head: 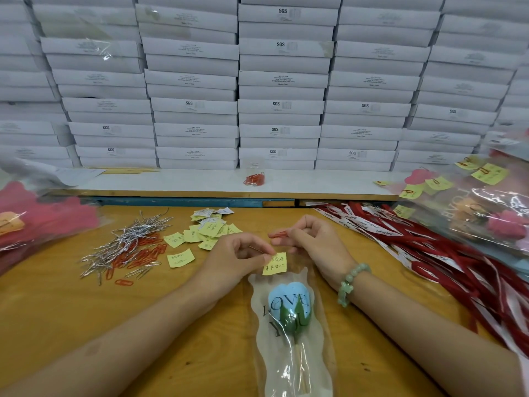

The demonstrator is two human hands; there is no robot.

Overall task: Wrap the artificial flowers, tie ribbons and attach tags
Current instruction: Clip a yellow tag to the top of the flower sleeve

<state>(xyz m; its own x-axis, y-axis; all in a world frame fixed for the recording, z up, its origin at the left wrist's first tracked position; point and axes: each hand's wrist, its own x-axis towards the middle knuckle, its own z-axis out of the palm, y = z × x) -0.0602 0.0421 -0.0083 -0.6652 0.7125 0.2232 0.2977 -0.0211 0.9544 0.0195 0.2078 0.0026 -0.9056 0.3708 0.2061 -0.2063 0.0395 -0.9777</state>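
- Nearest me, at 6 o'clock, a blue artificial flower (288, 300) with green leaves lay inside a clear printed sleeve (287, 371) lettered "LOVE YOU", its stem pointing toward the person.
- At the sleeve's top edge sat a yellow tag (274, 265) with handwriting on it.
- The left hand (237, 262) pinched that tag's upper left corner between thumb and forefinger, the other fingers curled.
- The right hand (312, 242), just past the tag toward 1 o'clock, pinched a red paper clip (279, 234) in its fingertips, the clip pointing left and not touching the tag.
- A green bead bracelet (349, 285) circled the right wrist.
- On the wooden table (71, 310), loose yellow notes (209, 227) lay scattered at 11 o'clock.
- Silver twist ties (128, 233) and more red clips (143, 257) lay mixed in a heap at 10 o'clock.
- Red and white ribbons (429, 253) sprawled from 1 to 4 o'clock.
- Wrapped flowers with clipped notes (486, 207) were piled at 2 o'clock.
- Pink wrapped bundles (43, 216) lay at 9 o'clock.
- A small clear jar of clips (254, 176) stood at 12 o'clock, before stacked white boxes (280, 81).
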